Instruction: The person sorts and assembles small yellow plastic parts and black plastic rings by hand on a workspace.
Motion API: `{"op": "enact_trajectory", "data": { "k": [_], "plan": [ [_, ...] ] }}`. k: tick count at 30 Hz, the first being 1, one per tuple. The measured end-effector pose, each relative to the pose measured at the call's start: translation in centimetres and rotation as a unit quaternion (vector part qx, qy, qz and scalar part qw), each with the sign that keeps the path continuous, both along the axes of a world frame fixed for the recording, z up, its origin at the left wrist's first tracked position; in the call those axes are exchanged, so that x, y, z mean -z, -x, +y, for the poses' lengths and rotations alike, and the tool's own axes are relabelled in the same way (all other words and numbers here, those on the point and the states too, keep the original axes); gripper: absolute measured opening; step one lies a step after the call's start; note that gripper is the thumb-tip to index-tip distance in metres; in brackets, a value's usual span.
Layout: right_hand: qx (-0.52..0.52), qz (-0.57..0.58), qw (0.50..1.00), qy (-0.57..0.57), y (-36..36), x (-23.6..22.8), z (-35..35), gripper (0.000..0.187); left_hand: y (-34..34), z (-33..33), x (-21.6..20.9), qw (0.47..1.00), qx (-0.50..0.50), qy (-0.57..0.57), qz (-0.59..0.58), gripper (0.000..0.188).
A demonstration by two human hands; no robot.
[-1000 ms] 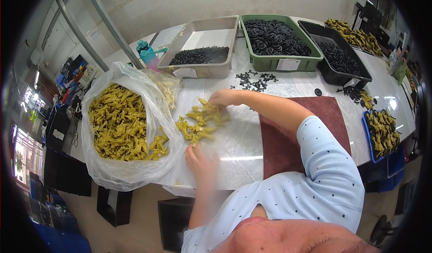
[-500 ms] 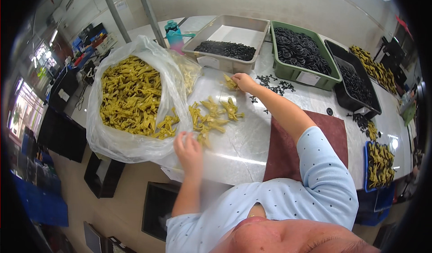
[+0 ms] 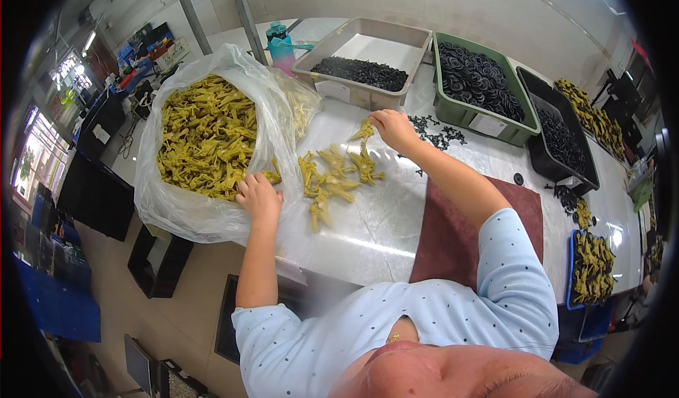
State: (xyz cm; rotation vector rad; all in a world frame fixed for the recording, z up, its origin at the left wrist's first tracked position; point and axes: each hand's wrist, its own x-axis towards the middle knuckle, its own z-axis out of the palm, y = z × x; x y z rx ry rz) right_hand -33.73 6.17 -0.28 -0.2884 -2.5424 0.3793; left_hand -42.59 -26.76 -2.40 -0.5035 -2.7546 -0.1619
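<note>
A large clear plastic bag (image 3: pixel 152 210) stands open at the left, full of yellow-green molded plastic parts (image 3: pixel 205 136). My left hand (image 3: pixel 259 198) reaches over the bag's near right rim, fingers slightly apart and resting against the parts there; their tips are partly hidden. On the table to the right, several more of these parts (image 3: pixel 329 182) lie in a loose cluster. Beyond them my right hand (image 3: pixel 396 130) pinches one yellow-green plastic part (image 3: pixel 362 130) by its upper end, with the part's lower end at the tabletop.
Small black star-shaped pieces (image 3: pixel 437 135) lie right of my right hand. Behind stand a grey bin (image 3: pixel 417 41), a green bin (image 3: pixel 525 136) and a black bin (image 3: pixel 539 159) of black pieces. A maroon cloth (image 3: pixel 449 235) covers the near edge; a blue tray (image 3: pixel 571 267) sits far right.
My left hand has moved left and away from me, from beside the loose cluster to the bag's rim. My right hand stays nearly in place, with the pinched part now more upright.
</note>
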Motion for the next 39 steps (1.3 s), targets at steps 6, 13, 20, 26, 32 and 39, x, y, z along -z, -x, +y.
{"op": "enact_trajectory", "data": {
  "k": [6, 13, 20, 26, 32, 39],
  "plan": [
    [-0.061, -0.024, 0.998, 0.013, -2.3, -0.3, -1.9, 0.022, 0.4, -0.1, 0.6, 0.999, 0.041, -0.006, 0.029, 0.042],
    [-0.108, 0.046, 0.987, 0.110, -4.8, -1.3, -3.5, 0.018, 1.9, -1.2, -1.5, 0.960, 0.058, -0.258, 0.088, 0.024],
    [-0.100, 0.026, 0.959, 0.265, -5.7, -1.8, -3.9, 0.019, -5.7, 3.0, -4.1, 0.854, 0.266, -0.405, -0.187, 0.022],
    [-0.119, 0.026, 0.959, 0.256, -5.8, -1.0, -5.8, 0.019, -8.2, 7.1, 0.9, 0.902, 0.416, -0.043, 0.107, 0.042],
    [-0.149, -0.012, 0.979, 0.140, -6.8, -0.7, -7.4, 0.027, -8.6, 6.1, -2.1, 0.860, 0.479, -0.023, 0.174, 0.057],
    [-0.235, 0.023, 0.965, 0.115, -10.7, -1.0, -10.5, 0.039, 4.1, 1.1, -7.2, 0.995, 0.064, -0.073, -0.010, 0.065]
  ]
}}
